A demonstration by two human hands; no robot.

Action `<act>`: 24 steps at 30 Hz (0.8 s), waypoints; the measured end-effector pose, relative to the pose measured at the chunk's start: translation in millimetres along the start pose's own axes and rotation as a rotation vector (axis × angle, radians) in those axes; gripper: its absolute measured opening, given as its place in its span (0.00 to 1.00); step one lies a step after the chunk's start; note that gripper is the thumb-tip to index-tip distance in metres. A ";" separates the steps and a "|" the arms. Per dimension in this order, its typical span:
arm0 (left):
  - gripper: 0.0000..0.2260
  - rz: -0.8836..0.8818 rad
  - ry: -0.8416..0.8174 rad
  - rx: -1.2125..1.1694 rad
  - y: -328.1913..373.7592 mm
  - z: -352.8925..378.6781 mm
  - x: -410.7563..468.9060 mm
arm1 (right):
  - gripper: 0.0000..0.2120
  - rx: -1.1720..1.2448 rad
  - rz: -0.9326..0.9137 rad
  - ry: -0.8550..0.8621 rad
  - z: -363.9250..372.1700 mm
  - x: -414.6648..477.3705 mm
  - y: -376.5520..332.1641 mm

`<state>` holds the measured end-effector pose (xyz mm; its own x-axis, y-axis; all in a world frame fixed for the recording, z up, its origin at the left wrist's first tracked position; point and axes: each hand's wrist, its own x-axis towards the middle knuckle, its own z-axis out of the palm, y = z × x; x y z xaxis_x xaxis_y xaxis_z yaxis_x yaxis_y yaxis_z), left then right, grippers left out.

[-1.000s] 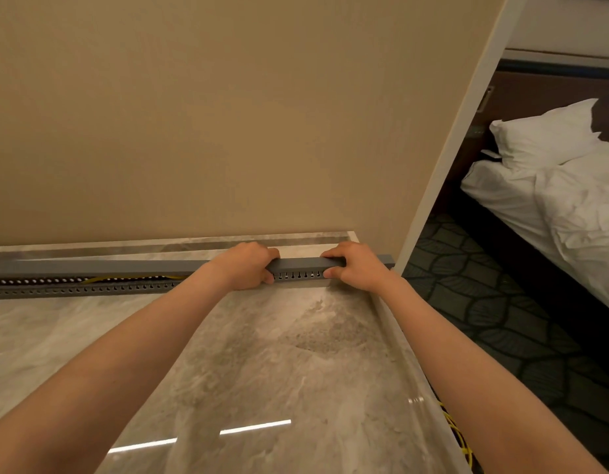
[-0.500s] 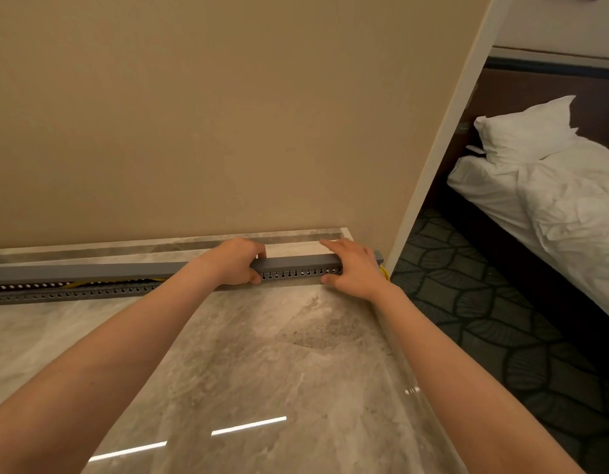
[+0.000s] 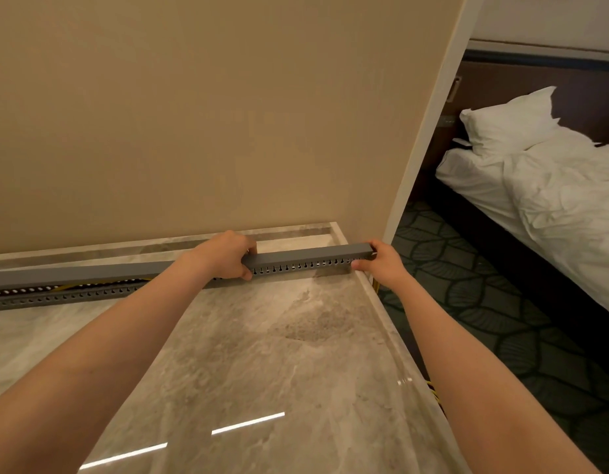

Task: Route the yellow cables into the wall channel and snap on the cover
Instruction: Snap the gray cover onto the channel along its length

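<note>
Where the marble desk [image 3: 262, 354] meets the beige wall [image 3: 193, 114], the grey wall channel [image 3: 296, 267] lies lengthwise, parallel to the wall and a little apart from it, with a strip of marble showing between them. Its near side is pierced by a row of small slots. The flat grey cover [image 3: 91, 271] sits along its top. Toward the left, a narrow gap shows below the cover, and the yellow cables [image 3: 65, 288] can be seen inside it. A dark shadow lies under the channel's right end, which reaches the desk's right edge.

The left hand [image 3: 221, 256] grips the wall channel near its middle. Its fingers [image 3: 243, 246] are curled over the top from behind, and the thumb is pressed against the slotted front. The right hand [image 3: 385, 265] pinches the channel's right end, thumb on the lower front edge and the other fingers wrapped behind the end, mostly hidden. Both bare forearms stretch forward over the desk.

More yellow cable [image 3: 433, 393] hangs over the desk's right edge near the bottom, and another bit shows just below the right wrist. Beyond the white corner trim [image 3: 429, 124] of the wall, dark patterned carpet [image 3: 467, 285] covers the floor. A bed [image 3: 552, 206] stands there with a rumpled white duvet and a white pillow [image 3: 511, 124].
</note>
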<state>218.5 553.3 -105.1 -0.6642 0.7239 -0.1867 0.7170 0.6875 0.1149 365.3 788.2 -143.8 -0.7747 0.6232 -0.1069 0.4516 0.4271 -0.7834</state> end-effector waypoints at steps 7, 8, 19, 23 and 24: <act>0.20 -0.017 -0.001 -0.006 2.8 0.6 1.5 | 0.23 0.002 0.010 -0.021 -3.7 3.0 -2.1; 0.21 -0.019 -0.004 -0.003 3.9 0.1 1.8 | 0.23 0.001 0.011 -0.018 -4.4 3.2 -2.2; 0.15 -0.109 0.012 0.194 29.4 6.3 5.6 | 0.24 -0.010 0.023 -0.063 -3.1 4.0 0.3; 0.14 -0.114 0.016 0.208 26.9 7.1 7.2 | 0.23 -0.013 0.038 -0.077 -5.8 7.3 2.1; 0.14 -0.116 0.016 0.212 26.7 7.2 6.9 | 0.22 0.011 0.065 -0.097 -6.5 7.8 0.2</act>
<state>234.6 576.3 -110.3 -0.7467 0.6428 -0.1711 0.6630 0.7399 -0.1137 362.3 797.4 -140.8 -0.7835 0.5825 -0.2162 0.4978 0.3802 -0.7795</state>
